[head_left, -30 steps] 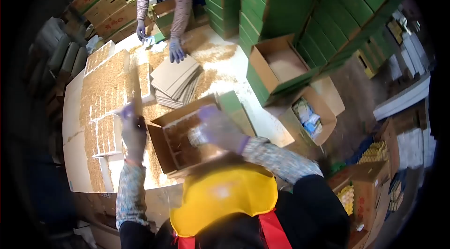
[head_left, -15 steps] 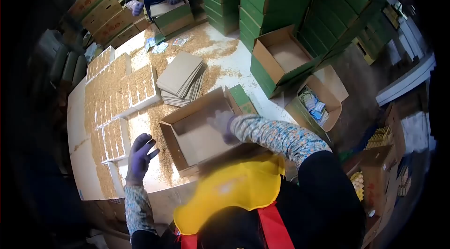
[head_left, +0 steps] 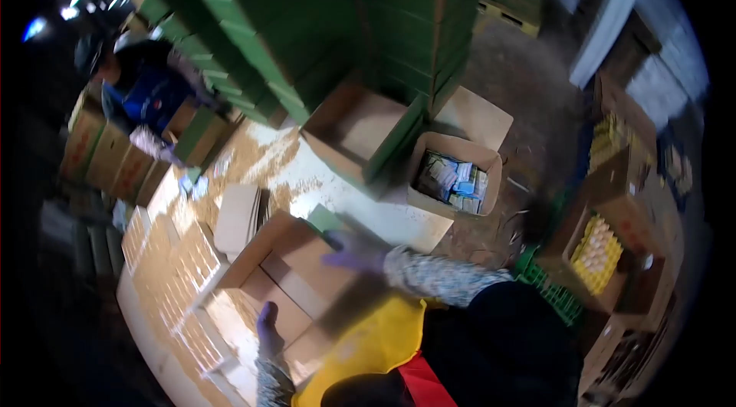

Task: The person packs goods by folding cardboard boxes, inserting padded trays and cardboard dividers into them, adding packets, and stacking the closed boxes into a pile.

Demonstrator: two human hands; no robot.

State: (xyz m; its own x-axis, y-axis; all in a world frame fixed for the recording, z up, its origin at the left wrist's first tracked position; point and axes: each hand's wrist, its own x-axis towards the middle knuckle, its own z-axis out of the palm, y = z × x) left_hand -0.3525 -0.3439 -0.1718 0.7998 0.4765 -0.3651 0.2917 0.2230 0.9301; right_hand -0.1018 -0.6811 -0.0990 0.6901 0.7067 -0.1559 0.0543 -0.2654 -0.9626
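An opened cardboard box (head_left: 287,284), brown inside and with a bare bottom, stands at the table's near side. My left hand (head_left: 270,330), in a purple glove, is at the box's near left side, fingers pointing up and holding nothing. Over the box's right wall is my right hand (head_left: 356,252), also gloved, its fingers apart and nothing in them; it is slightly blurred. A green flap (head_left: 324,218) shows beyond the box. To its left lies a stack of cardboard sheets (head_left: 238,219).
White divided trays (head_left: 180,284) with brown grain-like material are at left. A co-worker (head_left: 149,93) handles a green box at upper left. Beyond are an empty green box (head_left: 359,127), a carton of packets (head_left: 456,181), tall green stacks (head_left: 307,16) and an egg tray (head_left: 596,254).
The view has swung right. Both my hands have shifted around the box, the left one closer to its side. The white grid and brown filling seen in the box earlier are gone from it.
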